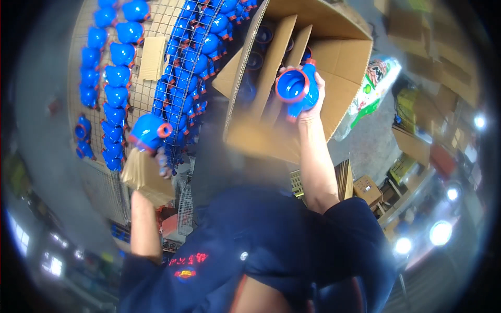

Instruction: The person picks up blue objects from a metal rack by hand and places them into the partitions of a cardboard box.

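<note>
A wire-mesh rack (148, 99) beside the person carries rows of glossy blue pots with red rims (123, 54); grey floor (373, 141) shows beyond, and bright lamps (441, 233) glare at right. The right arm stretches forward, the right hand (316, 110) gripping a round blue pot (300, 89), mouth toward the wearer, over an open brown cardboard carton (334, 73). The bent left hand (163, 163) clasps layered tan cardboard (148, 180); whether its grip includes the second blue pot (147, 130) above, I can't tell. Upright cardboard dividers (276, 65) split the carton, dark round-mouthed vessels (254, 60) between them.
</note>
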Available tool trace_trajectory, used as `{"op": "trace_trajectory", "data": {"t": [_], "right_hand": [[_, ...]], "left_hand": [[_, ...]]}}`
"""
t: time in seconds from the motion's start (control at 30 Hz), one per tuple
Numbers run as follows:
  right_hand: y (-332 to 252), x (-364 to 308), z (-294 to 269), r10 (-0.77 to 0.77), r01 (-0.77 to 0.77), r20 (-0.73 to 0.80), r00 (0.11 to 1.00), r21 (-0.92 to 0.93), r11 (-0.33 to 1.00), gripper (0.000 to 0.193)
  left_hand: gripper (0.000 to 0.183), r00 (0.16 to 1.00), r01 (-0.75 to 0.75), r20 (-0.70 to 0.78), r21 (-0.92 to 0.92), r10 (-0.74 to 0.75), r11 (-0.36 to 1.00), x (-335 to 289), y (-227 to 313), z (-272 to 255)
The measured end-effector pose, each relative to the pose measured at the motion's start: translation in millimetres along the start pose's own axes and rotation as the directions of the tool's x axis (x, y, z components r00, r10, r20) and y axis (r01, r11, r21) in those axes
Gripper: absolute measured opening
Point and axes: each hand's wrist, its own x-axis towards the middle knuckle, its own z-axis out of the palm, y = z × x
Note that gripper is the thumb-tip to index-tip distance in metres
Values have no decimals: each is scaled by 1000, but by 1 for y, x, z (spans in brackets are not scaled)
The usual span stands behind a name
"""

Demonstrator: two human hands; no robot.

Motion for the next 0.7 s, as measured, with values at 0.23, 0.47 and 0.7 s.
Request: {"op": "trace_trajectory", "data": {"t": [0.23, 0.47, 0.7], "right_hand": [[3, 17, -49, -549, -25, -104, 829, -988, 150, 43], [-11, 37, -35, -439, -291, -190, 878, -941, -174, 55], [11, 42, -51, -469, -452, -233, 852, -778, -436, 55]], "left_hand": [[44, 856, 75, 517, -158, 17, 985, 24, -38, 104], [45, 954, -292, 268, 747, 132, 597, 48, -25, 121], [52, 848, -250, 530, 371, 17, 894, 57, -4, 129]]}}
